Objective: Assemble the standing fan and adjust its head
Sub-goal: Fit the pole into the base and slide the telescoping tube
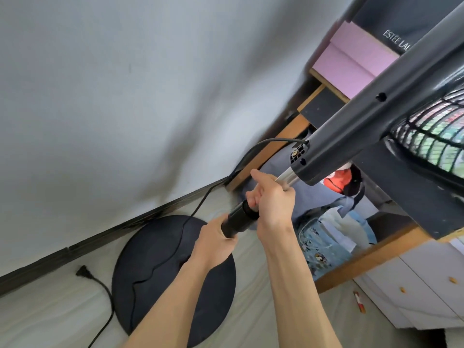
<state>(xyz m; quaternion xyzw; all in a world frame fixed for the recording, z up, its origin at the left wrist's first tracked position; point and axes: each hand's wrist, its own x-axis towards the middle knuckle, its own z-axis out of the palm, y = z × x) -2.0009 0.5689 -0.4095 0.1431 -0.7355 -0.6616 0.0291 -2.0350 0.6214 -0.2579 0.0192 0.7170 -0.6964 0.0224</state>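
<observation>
Our left hand [214, 237] is curled tight round the black pole [241, 218]. Our right hand [273, 204], just above it, wraps the chrome tube [288, 177] where it leaves the pole. Beyond the right hand the neck [364, 126] rises to the grille [437, 139]. Below the left hand the base [155, 267] lies flat — the cord [276, 139] crosses it, plug [81, 271] left of both hands.

view: head-worn | faces: forward-down, tilted | range: close above fan pole [241, 219] | single view
</observation>
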